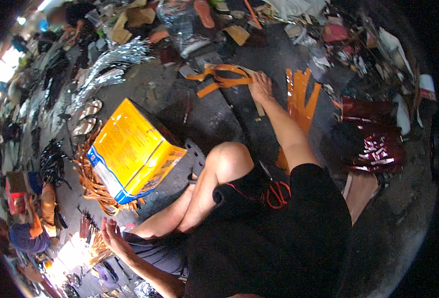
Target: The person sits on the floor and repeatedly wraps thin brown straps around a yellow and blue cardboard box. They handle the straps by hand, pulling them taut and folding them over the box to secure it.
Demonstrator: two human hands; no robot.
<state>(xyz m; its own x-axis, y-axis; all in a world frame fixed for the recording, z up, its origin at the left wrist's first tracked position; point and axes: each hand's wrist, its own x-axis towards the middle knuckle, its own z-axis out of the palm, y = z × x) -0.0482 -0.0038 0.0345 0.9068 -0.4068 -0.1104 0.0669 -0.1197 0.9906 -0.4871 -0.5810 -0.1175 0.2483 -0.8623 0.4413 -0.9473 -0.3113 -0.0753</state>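
Sitting low over a dark floor (pixel 269 49) here, with red-handled scissors (pixel 278 194) right by the thigh. Nearest bit of action is the left hand (pixel 112 236), off to the left: fingers loosely spread, and I can't see anything in them. It's near a bunch of thin brown strips (pixel 93 186) that pokes out around a tilted yellow box (pixel 132 154) with a blue lower edge.

Over on the right, wider orange strips (pixel 301 99) lie flat on the floor, long axis running away from the body, partly behind the right forearm.

Further out, toward the floor's far side, is the right hand (pixel 260 87), arm stretched way out, back of the hand up. Its fingers are at the right end of a looped orange bundle (pixel 224 77). Fingertips are tucked out of sight, so can't tell if they're pinching it or just resting there. The key bit: the bundle lies to the left of those fingers, long axis roughly crosswise, loose ends fanning left. The right hand is easily the nearer one; the left is well apart, with the box in between.

Past that, silvery strips (pixel 112 62) sit toward the far left, and scrap (pixel 336 32) heaps along the floor's far edge.
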